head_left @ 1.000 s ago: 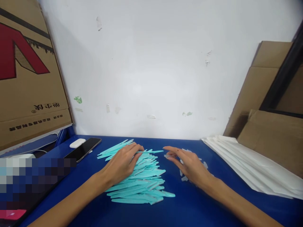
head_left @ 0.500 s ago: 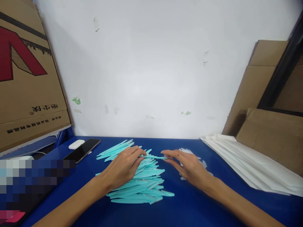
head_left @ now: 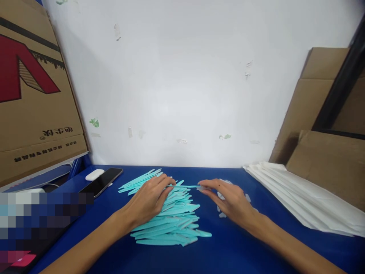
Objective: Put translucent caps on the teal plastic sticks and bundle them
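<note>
Centrally, both hands' fingers (head_left: 164,191) (head_left: 207,185) pinched shut on turquoise strip (head_left: 186,186), loose pile (head_left: 173,220) beneath, worktop (head_left: 222,247) bare toward near edge

A single head camera is looking forward and slightly down from the person's side of the blue bench (head_left: 228,247), facing the wall (head_left: 182,83) beyond its far edge. It is viewing the left hand (head_left: 148,196) and right hand (head_left: 230,198) closely, from behind.
</note>
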`<state>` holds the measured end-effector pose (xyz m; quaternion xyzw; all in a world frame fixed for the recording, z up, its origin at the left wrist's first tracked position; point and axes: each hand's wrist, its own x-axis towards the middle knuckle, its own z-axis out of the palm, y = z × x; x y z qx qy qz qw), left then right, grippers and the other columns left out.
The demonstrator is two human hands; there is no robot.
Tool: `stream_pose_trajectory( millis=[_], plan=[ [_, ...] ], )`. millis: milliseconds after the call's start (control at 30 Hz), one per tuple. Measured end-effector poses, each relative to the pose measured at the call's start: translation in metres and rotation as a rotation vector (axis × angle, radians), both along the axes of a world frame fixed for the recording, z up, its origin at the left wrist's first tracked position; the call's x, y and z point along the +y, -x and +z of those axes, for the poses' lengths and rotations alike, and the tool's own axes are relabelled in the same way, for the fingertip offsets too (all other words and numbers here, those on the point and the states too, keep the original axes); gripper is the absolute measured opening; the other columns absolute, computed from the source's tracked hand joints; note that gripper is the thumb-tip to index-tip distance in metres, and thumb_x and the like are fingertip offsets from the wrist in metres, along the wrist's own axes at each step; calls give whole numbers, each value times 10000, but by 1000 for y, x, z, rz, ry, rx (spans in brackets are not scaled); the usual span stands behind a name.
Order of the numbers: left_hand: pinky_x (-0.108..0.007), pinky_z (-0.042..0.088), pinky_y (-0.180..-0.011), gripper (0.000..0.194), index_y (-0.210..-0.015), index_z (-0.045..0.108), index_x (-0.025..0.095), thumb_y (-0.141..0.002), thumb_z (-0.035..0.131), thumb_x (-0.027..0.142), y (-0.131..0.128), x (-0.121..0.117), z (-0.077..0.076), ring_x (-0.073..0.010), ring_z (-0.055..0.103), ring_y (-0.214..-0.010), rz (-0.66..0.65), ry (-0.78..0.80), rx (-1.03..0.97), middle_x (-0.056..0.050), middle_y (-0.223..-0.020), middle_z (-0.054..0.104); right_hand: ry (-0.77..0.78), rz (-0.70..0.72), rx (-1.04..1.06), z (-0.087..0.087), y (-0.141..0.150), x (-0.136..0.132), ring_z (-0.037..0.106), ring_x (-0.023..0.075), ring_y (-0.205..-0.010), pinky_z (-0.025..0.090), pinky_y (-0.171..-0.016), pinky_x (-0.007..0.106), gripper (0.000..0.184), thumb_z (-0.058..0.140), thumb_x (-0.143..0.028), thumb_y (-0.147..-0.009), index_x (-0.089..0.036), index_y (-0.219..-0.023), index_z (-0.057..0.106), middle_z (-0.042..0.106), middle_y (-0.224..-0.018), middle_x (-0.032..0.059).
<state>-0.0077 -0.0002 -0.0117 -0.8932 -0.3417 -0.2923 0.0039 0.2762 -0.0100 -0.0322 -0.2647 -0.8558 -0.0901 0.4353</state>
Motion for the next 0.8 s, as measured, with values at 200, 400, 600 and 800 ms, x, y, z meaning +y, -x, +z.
stream_pose_trajectory(
  millis=[200,400,600,800],
  plan=[
    [-316,454,-817,170,-1133,558,216,-1059,405,214,-3,-1,1,-184,591,-924,-37,51,-86,-36,-1018,626,-5,-64,65,4,4,-3,730,160,-847,580,-776,266,261,619,-165,-974,-214,-1230,599,754,-1029,38],
    [-319,454,-775,189,-1145,574,217,-1053,410,204,-1,-1,1,-199,588,-913,-21,25,-32,-48,-1026,631,-10,-31,52,6,2,-3,725,153,-871,570,-786,248,257,628,-145,-967,-208,-1214,600,752,-1025,39],
    [-308,442,-737,194,-1118,591,207,-1043,419,157,-6,-4,-5,-190,582,-858,-81,-29,-5,-46,-992,644,50,54,10,-1,10,-8,716,146,-867,562,-783,246,248,605,-121,-976,-210,-1207,618,747,-1012,35],
    [-320,443,-737,233,-1154,609,196,-1046,408,150,-13,-7,-6,-182,607,-795,-118,-122,-12,-44,-935,682,52,46,63,-3,15,-12,722,152,-829,572,-753,249,201,591,-133,-982,-220,-1159,633,753,-972,28]
  ],
)
